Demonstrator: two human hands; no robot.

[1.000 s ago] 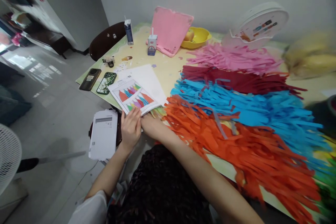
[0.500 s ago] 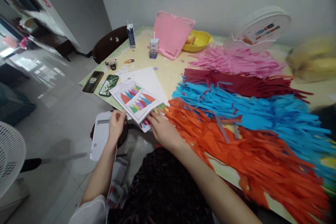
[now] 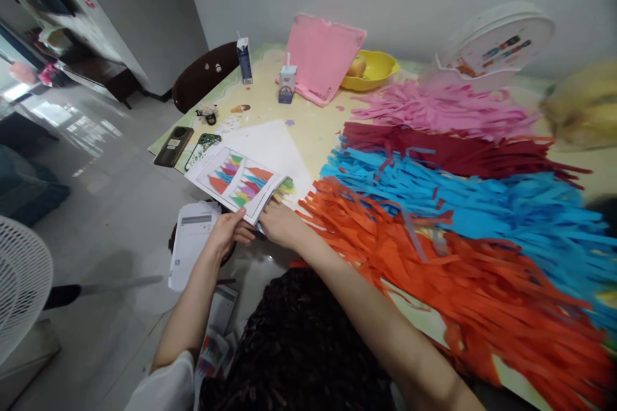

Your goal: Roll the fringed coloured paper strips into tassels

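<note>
Far left: fan grille (image 3: 22,286), white. Right of it, white pack (image 3: 193,247), at lower left of centre; it bears dark printed bars and some small lines, none legible.

Table corner, left of centre: dark phone (image 3: 173,146) with a pale label on its back, too small to read. Beside it, green phone (image 3: 205,144), partly covered by the sheet's upper left end.

Left hand (image 3: 230,230): closed on the lower left edge of the sheet (image 3: 236,183), thumb on top, fingers beneath. Sheet sits just left of centre frame, up from both hands, tilted; long axis runs from upper left to lower right, its lowest corner pointing between them. Two panels of coloured tassels printed on it; small text along its margin, unreadable. White paper (image 3: 284,148) shows behind it.

Right hand (image 3: 280,223): at the sheet's right, short edge, fingertips hidden; cannot tell whether it grips. Both hands close to that lowest corner, neither clearly nearer.

Upper centre: tall carton (image 3: 245,63) and short carton (image 3: 286,85), straws in, print illegible; then pink case (image 3: 325,61), yellow bowl (image 3: 365,83).

Right side, top to bottom: pink strips (image 3: 453,109), dark red strips (image 3: 424,146), blue strips (image 3: 467,199), orange strips (image 3: 482,282). No brand readable anywhere.
</note>
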